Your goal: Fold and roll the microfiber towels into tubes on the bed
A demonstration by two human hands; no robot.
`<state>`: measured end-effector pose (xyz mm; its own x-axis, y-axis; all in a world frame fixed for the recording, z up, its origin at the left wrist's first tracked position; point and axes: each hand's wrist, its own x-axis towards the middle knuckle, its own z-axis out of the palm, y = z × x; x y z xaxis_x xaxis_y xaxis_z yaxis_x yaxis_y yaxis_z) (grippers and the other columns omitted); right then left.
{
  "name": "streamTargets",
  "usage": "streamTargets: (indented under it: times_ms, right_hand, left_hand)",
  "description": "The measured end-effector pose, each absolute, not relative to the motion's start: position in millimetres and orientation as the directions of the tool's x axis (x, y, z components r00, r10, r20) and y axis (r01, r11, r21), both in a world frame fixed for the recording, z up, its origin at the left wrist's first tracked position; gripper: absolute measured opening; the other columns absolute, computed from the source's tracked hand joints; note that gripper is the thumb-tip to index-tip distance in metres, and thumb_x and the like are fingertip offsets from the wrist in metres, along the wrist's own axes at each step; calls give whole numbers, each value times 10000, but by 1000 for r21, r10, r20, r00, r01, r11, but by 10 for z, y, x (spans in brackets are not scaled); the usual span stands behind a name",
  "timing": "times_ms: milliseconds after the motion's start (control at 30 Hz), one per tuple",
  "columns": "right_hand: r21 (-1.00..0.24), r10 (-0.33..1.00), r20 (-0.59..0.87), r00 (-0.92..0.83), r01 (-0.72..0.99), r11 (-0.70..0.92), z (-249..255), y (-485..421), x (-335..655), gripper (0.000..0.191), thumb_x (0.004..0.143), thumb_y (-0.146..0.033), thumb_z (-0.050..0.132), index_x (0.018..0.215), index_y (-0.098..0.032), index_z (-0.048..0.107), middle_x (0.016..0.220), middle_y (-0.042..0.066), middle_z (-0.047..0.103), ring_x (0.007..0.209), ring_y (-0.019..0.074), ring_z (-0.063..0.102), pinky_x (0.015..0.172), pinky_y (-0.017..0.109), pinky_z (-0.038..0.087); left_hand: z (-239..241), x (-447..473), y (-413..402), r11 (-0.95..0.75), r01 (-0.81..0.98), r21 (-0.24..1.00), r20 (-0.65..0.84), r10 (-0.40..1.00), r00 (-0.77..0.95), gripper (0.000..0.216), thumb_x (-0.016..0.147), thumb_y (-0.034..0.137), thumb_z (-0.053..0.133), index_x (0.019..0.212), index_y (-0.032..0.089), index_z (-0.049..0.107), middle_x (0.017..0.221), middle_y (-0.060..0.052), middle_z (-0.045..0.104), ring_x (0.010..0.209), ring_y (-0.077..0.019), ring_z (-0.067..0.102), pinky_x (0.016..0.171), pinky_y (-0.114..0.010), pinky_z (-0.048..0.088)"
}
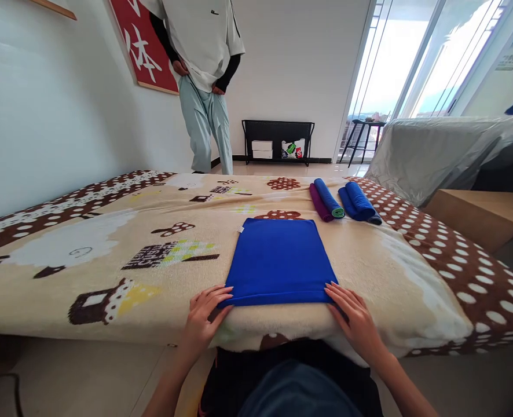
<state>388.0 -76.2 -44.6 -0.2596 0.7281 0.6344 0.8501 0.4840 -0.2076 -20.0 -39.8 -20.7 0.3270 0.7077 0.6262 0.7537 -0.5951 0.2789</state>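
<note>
A blue towel (pixel 280 255) lies flat on the patterned blanket in front of me, its near edge turned over in a narrow fold. My left hand (pixel 206 313) grips the near left corner, thumb below and fingers on top. At the near right corner my right hand (pixel 354 318) holds the fold the same way. A small white tag (pixel 241 229) sticks out at the towel's far left side. Beyond it to the right lie a rolled blue towel (pixel 328 197) beside a rolled purple towel (pixel 321 204), and more rolled blue towels (pixel 358 201).
The cream blanket (pixel 187 226) with brown dotted borders covers the bed. A person (pixel 204 75) stands past its far left side. A black rack (pixel 278 142) stands by the back wall. On the right are a plastic-covered piece of furniture (pixel 439 150) and a cardboard box (pixel 482 214).
</note>
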Motion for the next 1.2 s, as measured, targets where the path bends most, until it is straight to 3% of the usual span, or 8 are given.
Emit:
streamTargets:
  times_ms: [133,267,333,433,567,700,933,1200]
  right_hand:
    - [-384,774,608,-177,788,482,-304,-704,4013,251,958,-351,561,1181,-285,654,1081,34,719,1045,227,654,924,404,510]
    - [-456,833,535,-139,783,423,-185,-655,4080,220,961,-374,548,1083,-264,693,918,32,717,842,197,654,795,355,521]
    - [-392,815,576,-68,852,348,-186,-643,4020,203,960,-340,547,1036,-236,703,919,50,708,845,208,639,790,367,495]
    - [-204,681,732,-9,951,231,-242,-660,3734,222,950,-203,522,1080,-211,702,1041,94,699,953,252,623,859,425,439]
    - [-46,535,812,-231,889,455,-302,-722,3079,357,956,-76,421,1177,-205,671,1191,82,693,1120,225,610,979,409,396]
    - [-16,530,741,-412,778,628,-306,-738,2723,421,980,-94,360,1330,-161,584,1337,62,635,1292,198,531,1059,373,390]
    - [-16,675,624,-394,857,514,-392,-754,3711,496,989,-155,461,1482,-196,425,1456,48,530,1380,199,458,1105,391,390]
    - [-83,739,549,-391,854,514,-300,-673,4222,380,996,-268,507,1371,-299,559,1380,15,603,1273,211,564,988,400,478]
  left_hand:
    - [-113,-319,-369,-574,725,381,587,756,290,105,937,343,595,970,280,672,1039,-2,730,1062,-227,621,930,-388,420]
    - [-68,-313,-331,-429,775,463,438,871,221,172,941,364,556,1044,279,666,973,-7,712,913,-204,640,878,-383,428]
    - [-62,-186,-329,-319,847,425,444,889,112,183,922,315,553,1063,257,654,953,-25,699,900,-221,634,881,-415,413]
    - [-85,175,-380,-183,949,258,631,775,-23,183,871,172,551,1010,226,659,1012,-76,677,998,-288,596,885,-470,379]
    - [-168,776,-500,-417,907,59,772,595,223,249,880,48,495,986,205,656,1015,-89,670,993,-259,600,918,-447,398]
    - [-232,990,-539,-644,765,11,744,517,424,289,928,59,453,1142,160,619,1076,-98,692,1050,-225,620,970,-384,435]
    - [-310,85,-489,-588,808,-25,689,576,440,483,915,119,533,1384,232,509,1331,-68,645,1254,-244,565,1075,-438,350]
    - [-219,-231,-410,-538,830,150,640,693,333,258,954,248,541,1175,325,647,1220,-4,693,1201,-254,565,1002,-440,347]
